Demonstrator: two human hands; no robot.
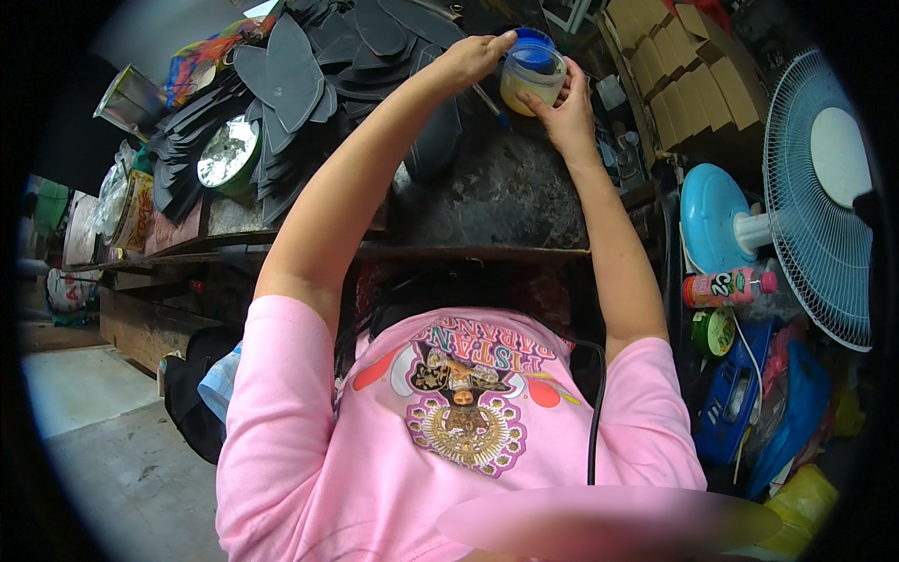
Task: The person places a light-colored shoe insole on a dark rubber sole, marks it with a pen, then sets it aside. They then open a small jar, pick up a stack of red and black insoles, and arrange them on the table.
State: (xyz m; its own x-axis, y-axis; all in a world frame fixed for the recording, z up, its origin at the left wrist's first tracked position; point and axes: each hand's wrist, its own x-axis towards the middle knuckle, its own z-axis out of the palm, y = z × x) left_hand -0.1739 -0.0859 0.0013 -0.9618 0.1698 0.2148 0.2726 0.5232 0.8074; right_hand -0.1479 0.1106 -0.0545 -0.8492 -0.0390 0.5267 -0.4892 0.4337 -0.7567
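Observation:
Over the far side of the dark worktable, my right hand [568, 110] is wrapped round a clear plastic jar [521, 89] with pale yellowish contents, its thumb across the near side. A round blue lid [535, 39] shows at the far side of the jar's rim. My left hand [476, 58] reaches to the lid's left edge, fingers close together at it; part of that grip is hidden. Just below the jar lies a thin brush-like stick with a blue tip [504, 121]. Stacks of dark grey sole-shaped sheets [292, 80] lie under and beside my left forearm.
A round tin with a shiny top [229, 150] stands among the sheets at left. Cardboard boxes [693, 98] are at the far right. Beside the table's right edge are a fan [815, 178] with a blue base, a pink bottle [726, 288] and a blue plastic crate [730, 398].

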